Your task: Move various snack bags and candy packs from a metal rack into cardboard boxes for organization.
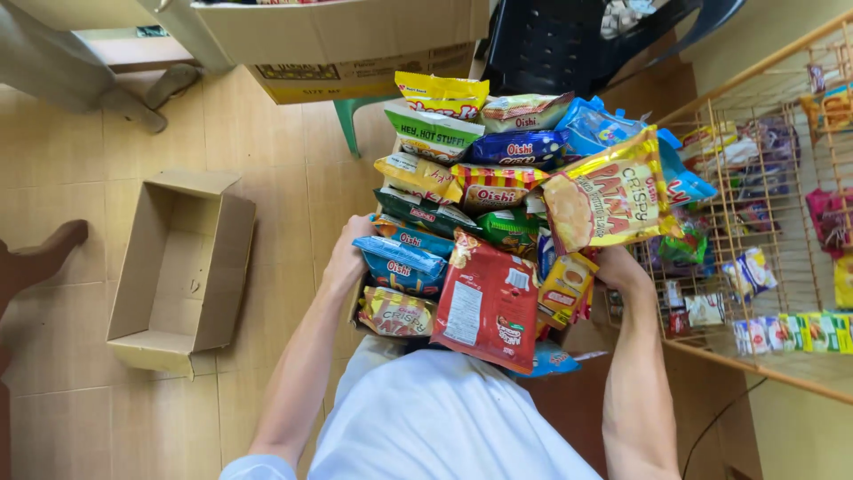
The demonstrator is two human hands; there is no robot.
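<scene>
A big heap of snack bags fills the middle of the head view: a red bag [484, 302] nearest me, blue bags [402, 264] on the left, a large yellow bag [609, 197] on the right, more yellow and green ones behind. My left hand [348, 253] grips the heap's left side, and my right hand [619, 268] holds its right side under the yellow bag. Whatever carries the bags is hidden beneath them. The heap is held against my white shirt.
An empty open cardboard box [182, 267] lies on the tiled floor at left. A larger cardboard box [355, 44] is ahead, beside a dark plastic chair [569, 40]. A wire rack [773, 231] hung with small packets stands at right.
</scene>
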